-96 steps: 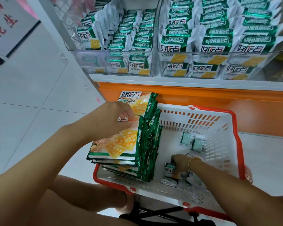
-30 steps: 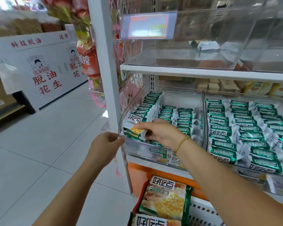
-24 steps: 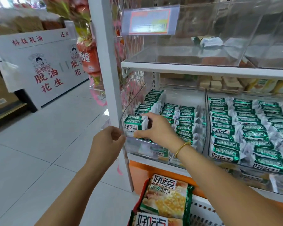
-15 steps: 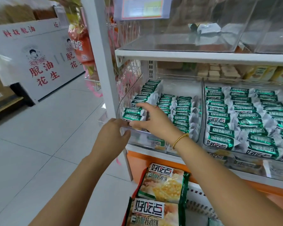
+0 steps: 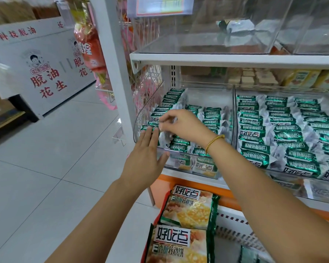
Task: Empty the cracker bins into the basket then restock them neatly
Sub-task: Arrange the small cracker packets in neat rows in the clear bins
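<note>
Small green cracker packets fill two clear bins on the middle shelf. Over the left bin (image 5: pixel 180 164), my right hand (image 5: pixel 184 124) pinches a small packet (image 5: pixel 150 127) at the front of the leftmost row. My left hand (image 5: pixel 144 160) reaches up at the bin's front left corner, its straight fingers touching the front packets. The right bin (image 5: pixel 234 118) holds several tidy rows of packets (image 5: pixel 285 130). Below, the red and white basket (image 5: pixel 235 221) holds large cracker bags (image 5: pixel 186 207) standing on edge.
A white shelf upright (image 5: pixel 112 73) stands just left of the bins. The upper shelf carries a nearly bare clear bin (image 5: pixel 198 38) with a price tag (image 5: pixel 160 6). A white cabinet with red characters (image 5: pixel 36 69) stands across the tiled floor (image 5: pixel 46 168).
My right hand has brought a small packet from the basket and set it into the left bin's leftmost row. My left hand has left the bin's rim and now touches the front packets.
</note>
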`<state>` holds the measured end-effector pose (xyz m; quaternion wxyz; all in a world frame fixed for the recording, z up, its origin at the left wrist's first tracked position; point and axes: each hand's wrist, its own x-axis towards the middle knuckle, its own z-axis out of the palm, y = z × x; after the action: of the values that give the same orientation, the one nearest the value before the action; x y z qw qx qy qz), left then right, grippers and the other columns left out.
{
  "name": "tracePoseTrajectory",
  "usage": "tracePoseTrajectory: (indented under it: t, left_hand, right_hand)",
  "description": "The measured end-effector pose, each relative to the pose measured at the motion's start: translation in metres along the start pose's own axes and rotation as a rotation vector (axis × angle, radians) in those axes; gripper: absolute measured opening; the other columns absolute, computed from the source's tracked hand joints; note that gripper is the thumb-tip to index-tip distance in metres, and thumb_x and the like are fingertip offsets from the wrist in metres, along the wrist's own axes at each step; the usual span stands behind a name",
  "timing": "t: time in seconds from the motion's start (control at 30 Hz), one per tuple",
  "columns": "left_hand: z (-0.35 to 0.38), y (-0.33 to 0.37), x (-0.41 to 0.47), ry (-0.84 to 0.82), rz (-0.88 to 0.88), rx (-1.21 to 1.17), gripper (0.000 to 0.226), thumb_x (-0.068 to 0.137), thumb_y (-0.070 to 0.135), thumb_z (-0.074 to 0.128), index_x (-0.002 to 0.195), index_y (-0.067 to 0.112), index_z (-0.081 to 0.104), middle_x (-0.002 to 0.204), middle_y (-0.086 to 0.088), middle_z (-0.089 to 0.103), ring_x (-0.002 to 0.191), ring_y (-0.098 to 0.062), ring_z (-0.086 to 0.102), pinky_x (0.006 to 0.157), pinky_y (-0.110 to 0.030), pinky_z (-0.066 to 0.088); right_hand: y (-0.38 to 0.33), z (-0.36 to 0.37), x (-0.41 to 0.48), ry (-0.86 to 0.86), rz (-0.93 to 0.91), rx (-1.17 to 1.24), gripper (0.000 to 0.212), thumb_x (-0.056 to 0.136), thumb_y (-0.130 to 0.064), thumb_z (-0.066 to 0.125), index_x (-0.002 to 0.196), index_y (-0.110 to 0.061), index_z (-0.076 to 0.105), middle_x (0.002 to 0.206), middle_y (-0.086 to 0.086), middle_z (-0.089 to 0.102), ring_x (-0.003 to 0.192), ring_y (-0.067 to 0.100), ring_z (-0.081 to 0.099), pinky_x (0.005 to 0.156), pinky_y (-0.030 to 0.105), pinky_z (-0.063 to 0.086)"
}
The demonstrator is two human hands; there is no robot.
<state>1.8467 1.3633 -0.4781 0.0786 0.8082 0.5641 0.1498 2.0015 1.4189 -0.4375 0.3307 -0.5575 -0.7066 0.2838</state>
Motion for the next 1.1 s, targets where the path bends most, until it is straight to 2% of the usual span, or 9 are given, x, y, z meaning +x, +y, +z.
tracePoseTrajectory:
  t: [0.2, 0.37, 0.5, 0.57, 0.63, 0.73, 0.8, 0.93, 1.1]
  left_hand:
    - [-0.001, -0.003, 0.000, -0.012, 0.007, 0.030, 0.071, 0.097, 0.051, 0.039, 0.153, 0.029, 0.001, 0.161, 0.001, -0.003, 0.148, -0.017, 0.000, 0.115, -0.034, 0.022]
    - [-0.001, -0.006, 0.001, -0.025, 0.002, -0.019, 0.074, 0.096, 0.038, 0.051, 0.153, 0.027, 0.006, 0.161, 0.000, 0.001, 0.148, -0.020, 0.008, 0.114, -0.034, 0.024]
    - [-0.007, 0.005, -0.006, 0.068, -0.041, -0.123, 0.066, 0.094, 0.027, 0.056, 0.150, 0.016, 0.024, 0.159, -0.004, 0.015, 0.143, -0.021, 0.024, 0.110, -0.031, 0.029]
    - [-0.012, 0.018, -0.015, 0.211, 0.045, -0.131, 0.051, 0.092, 0.022, 0.058, 0.139, 0.009, 0.042, 0.147, -0.009, 0.035, 0.132, -0.023, 0.038, 0.105, -0.031, 0.034]
    - [-0.014, 0.035, -0.030, 0.304, 0.172, -0.157, 0.022, 0.091, 0.020, 0.060, 0.110, 0.009, 0.060, 0.114, -0.008, 0.055, 0.105, -0.023, 0.053, 0.087, -0.032, 0.044]
    - [-0.005, 0.056, -0.061, 0.148, 0.279, -0.215, 0.024, 0.092, 0.026, 0.059, 0.074, 0.011, 0.057, 0.074, -0.001, 0.057, 0.069, -0.018, 0.056, 0.063, -0.036, 0.048]
    - [0.008, 0.067, -0.082, 0.013, 0.338, -0.153, 0.033, 0.093, 0.035, 0.053, 0.068, 0.012, 0.053, 0.069, -0.001, 0.055, 0.063, -0.019, 0.054, 0.058, -0.037, 0.046]
    - [0.038, 0.075, -0.115, -0.188, 0.432, -0.075, 0.027, 0.093, 0.039, 0.048, 0.079, 0.017, 0.054, 0.082, 0.004, 0.051, 0.068, -0.015, 0.050, 0.061, -0.031, 0.042]
    - [0.061, 0.068, -0.130, -0.299, 0.457, 0.021, 0.027, 0.090, 0.036, 0.055, 0.100, 0.014, 0.065, 0.093, 0.002, 0.057, 0.079, -0.017, 0.056, 0.070, -0.026, 0.038]
  right_hand:
    - [0.011, 0.007, 0.015, 0.103, 0.006, -0.240, 0.016, 0.089, -0.011, 0.063, 0.104, -0.011, 0.068, 0.089, 0.000, 0.057, 0.082, 0.013, 0.052, 0.072, 0.023, 0.040]
    - [0.018, 0.013, 0.010, 0.158, 0.047, -0.136, 0.009, 0.088, -0.008, 0.065, 0.096, -0.006, 0.068, 0.073, -0.009, 0.051, 0.078, 0.015, 0.053, 0.071, 0.024, 0.042]
    - [0.009, 0.005, -0.005, 0.146, 0.020, -0.166, 0.017, 0.088, -0.012, 0.065, 0.104, -0.007, 0.062, 0.090, 0.004, 0.060, 0.086, 0.020, 0.056, 0.080, 0.032, 0.048]
    - [0.000, -0.007, -0.027, 0.189, -0.065, -0.236, 0.016, 0.088, -0.016, 0.065, 0.099, -0.006, 0.060, 0.089, 0.004, 0.060, 0.085, 0.018, 0.055, 0.077, 0.030, 0.045]
    - [-0.007, -0.023, -0.063, 0.220, -0.135, -0.271, 0.013, 0.089, -0.019, 0.064, 0.088, -0.007, 0.059, 0.079, 0.001, 0.059, 0.074, 0.012, 0.052, 0.068, 0.023, 0.042]
    - [0.000, -0.043, -0.136, 0.060, -0.125, -0.289, 0.016, 0.088, -0.024, 0.066, 0.079, -0.016, 0.055, 0.069, -0.010, 0.055, 0.061, 0.003, 0.049, 0.059, 0.015, 0.039]
    - [0.023, -0.049, -0.180, -0.134, -0.027, -0.309, 0.021, 0.087, -0.029, 0.068, 0.074, -0.022, 0.053, 0.065, -0.012, 0.052, 0.058, 0.000, 0.048, 0.055, 0.013, 0.036]
    - [0.104, -0.037, -0.234, -0.383, 0.289, -0.242, 0.027, 0.090, -0.034, 0.066, 0.080, -0.009, 0.062, 0.070, -0.001, 0.060, 0.055, 0.000, 0.053, 0.054, 0.017, 0.039]
    - [0.220, 0.028, -0.286, -0.669, 0.727, -0.313, 0.032, 0.091, -0.028, 0.064, 0.073, -0.003, 0.055, 0.074, 0.014, 0.062, 0.062, 0.021, 0.053, 0.057, 0.026, 0.045]
